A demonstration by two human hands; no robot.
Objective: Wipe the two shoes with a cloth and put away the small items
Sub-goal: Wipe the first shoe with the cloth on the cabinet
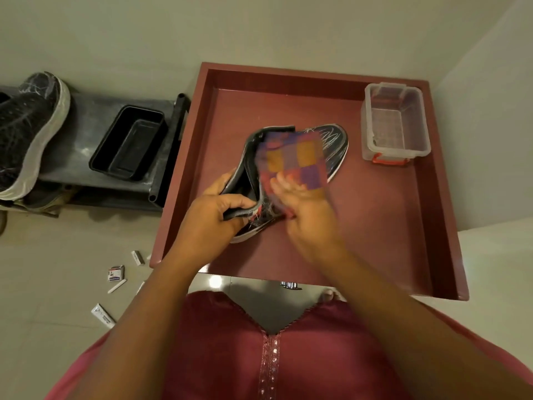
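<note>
**Wiping the first shoe**

Nearest the camera, a maroon tunic (259,342) fills the lower frame, both forearms reaching out from it. On the table (375,226), a red surface with a raised rim, the left hand (213,215) curls round the heel collar of a black sneaker (331,137). Just to its right, the blurred right hand (302,209) presses a checked cloth (294,160) against the shoe's side; whether its fingers grip the cloth I cannot tell.

Wiping of this shoe seems under way. A second sneaker (31,131) waits on a grey rack (86,116) far left of the left hand, likely next. Small items (116,274) lie on the floor below that hand, and will need gathering, perhaps into the clear box (395,125) beyond the right hand.
</note>
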